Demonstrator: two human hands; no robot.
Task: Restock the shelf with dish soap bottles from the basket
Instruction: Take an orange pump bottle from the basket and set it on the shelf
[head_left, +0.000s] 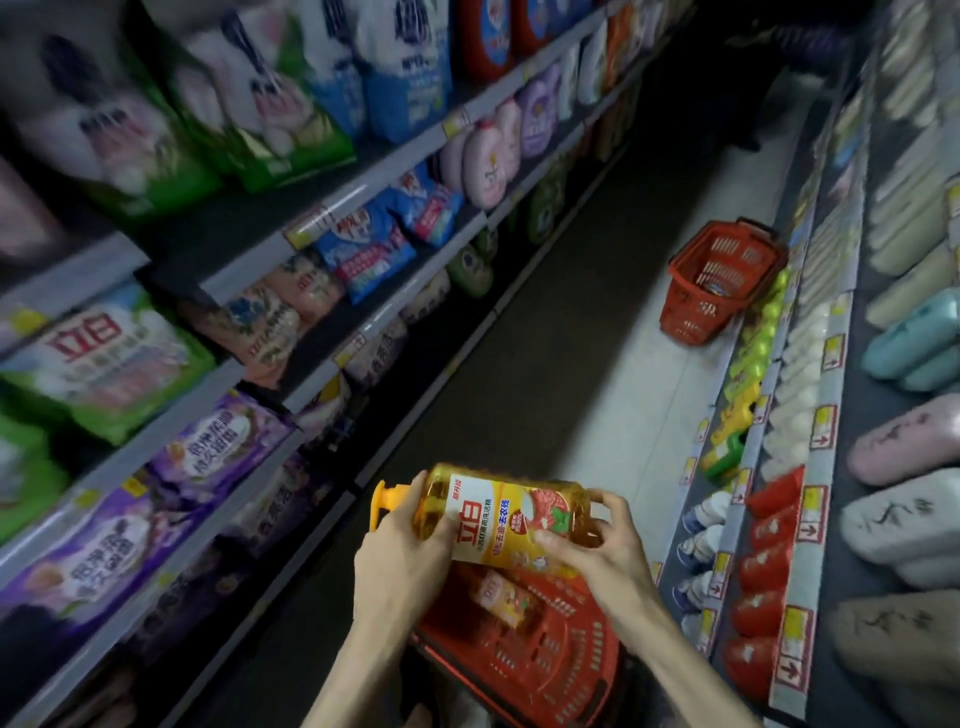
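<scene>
Shop aisle was dimly lit, pale tiled floor lay partly shadowed, grey shelving stood on the left, stocked with detergent bags.

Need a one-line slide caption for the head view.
Left hand and right hand hold a bottle sideways over a red basket in an aisle; second basket farther down.

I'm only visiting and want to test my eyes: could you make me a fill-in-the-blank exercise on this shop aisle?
1. The left hand and right hand hold one dish soap bottle, whose pump cap is ___.
2. The bottle lies on its ___, not upright.
3. The basket under the hands is coloured ___.
4. A second basket, farther away, rests on the ___.
Missing words: orange; side; red; floor.
</scene>
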